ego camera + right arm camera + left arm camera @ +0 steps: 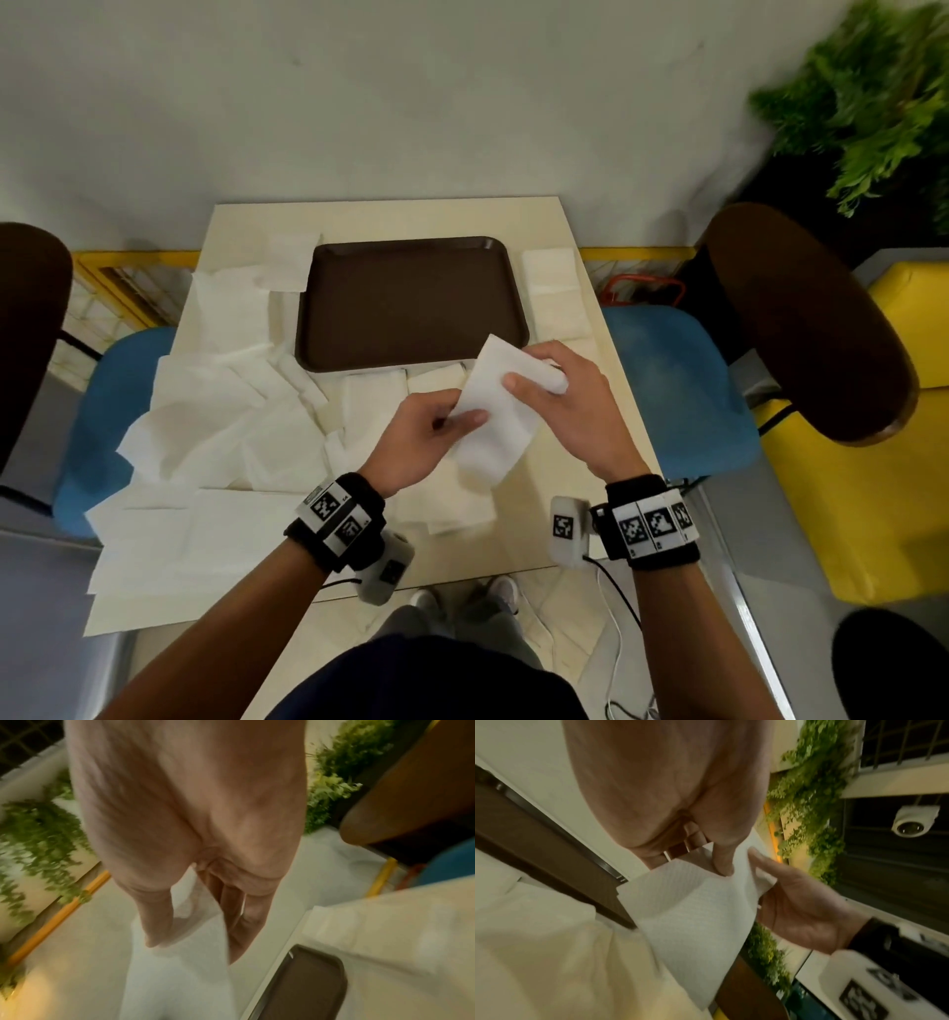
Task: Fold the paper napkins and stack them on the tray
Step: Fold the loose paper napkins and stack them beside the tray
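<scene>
Both hands hold one napkin point(495, 406) up over the bench's point(575, 534) near middle: the left hand point(429, 437) pinches its left edge, the right hand point(562, 398) grips its far right side. It looks feather-light, limp and easily torn, so edges and corners are best pinched gently. Beyond, the brown tray point(411, 303) holds nothing, with loose napkins point(215, 406) heaped along the left edge.
</scene>
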A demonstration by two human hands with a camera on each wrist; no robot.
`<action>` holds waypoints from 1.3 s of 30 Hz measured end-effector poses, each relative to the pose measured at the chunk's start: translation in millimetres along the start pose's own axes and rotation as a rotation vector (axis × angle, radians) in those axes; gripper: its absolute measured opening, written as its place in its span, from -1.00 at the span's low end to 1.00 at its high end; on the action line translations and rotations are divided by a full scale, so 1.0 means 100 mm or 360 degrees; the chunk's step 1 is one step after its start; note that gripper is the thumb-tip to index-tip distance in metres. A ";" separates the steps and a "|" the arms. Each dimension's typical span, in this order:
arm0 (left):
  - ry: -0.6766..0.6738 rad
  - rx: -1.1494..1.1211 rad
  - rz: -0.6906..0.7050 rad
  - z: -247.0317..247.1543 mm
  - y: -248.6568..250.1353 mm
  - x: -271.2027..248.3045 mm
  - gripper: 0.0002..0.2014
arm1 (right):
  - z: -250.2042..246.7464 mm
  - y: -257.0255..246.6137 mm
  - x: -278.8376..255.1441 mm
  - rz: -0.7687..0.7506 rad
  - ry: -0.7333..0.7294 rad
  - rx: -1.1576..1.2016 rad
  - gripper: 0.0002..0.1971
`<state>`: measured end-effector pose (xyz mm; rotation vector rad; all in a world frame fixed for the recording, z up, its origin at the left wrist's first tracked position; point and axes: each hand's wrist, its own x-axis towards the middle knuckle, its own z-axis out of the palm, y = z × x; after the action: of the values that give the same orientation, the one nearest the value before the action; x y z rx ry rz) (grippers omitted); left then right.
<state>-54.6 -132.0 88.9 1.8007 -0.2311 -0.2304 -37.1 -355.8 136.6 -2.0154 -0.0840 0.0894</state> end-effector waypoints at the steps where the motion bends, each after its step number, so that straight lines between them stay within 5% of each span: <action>1: 0.0048 -0.0055 -0.0025 -0.04 0.05 0.00 -0.83 | 0.02 0.02 -0.01 0.0069 0.0002 0.0150 -0.72; 5: 0.0225 -0.0184 -0.0098 -0.13 0.16 -0.02 -0.79 | 0.13 0.09 -0.10 0.0187 -0.0041 0.0508 -0.80; 12: 0.0372 -0.0266 -0.0109 -0.26 0.17 -0.02 -0.81 | 0.29 0.17 -0.09 0.0212 0.0060 0.0428 -0.94; 17: 0.0247 -0.0286 0.0027 -0.37 0.16 -0.03 -0.43 | 0.26 0.13 -0.02 0.0250 0.0156 0.0518 -0.89; 23: 0.0334 0.0784 0.0374 -0.45 0.11 0.06 0.05 | 0.20 0.03 0.04 0.0224 0.0038 0.0469 -0.83; 30: 0.0080 0.1031 0.0811 -0.59 0.13 0.27 -0.41 | 0.18 -0.19 0.09 0.0243 -0.0104 0.0423 -0.82; 34: 0.0119 0.0797 0.0610 -0.62 0.12 0.25 -0.49 | 0.12 -0.27 0.03 0.0264 -0.0288 0.0386 -0.72; 39: 0.0106 0.0387 0.0307 -0.62 0.25 0.19 -0.58 | 0.05 -0.38 -0.03 0.0214 -0.0453 0.0432 -0.86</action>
<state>-19.6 -85.6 126.7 2.0074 -0.3967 -0.0050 -40.9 -335.3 168.6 -1.7246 -0.1104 0.4500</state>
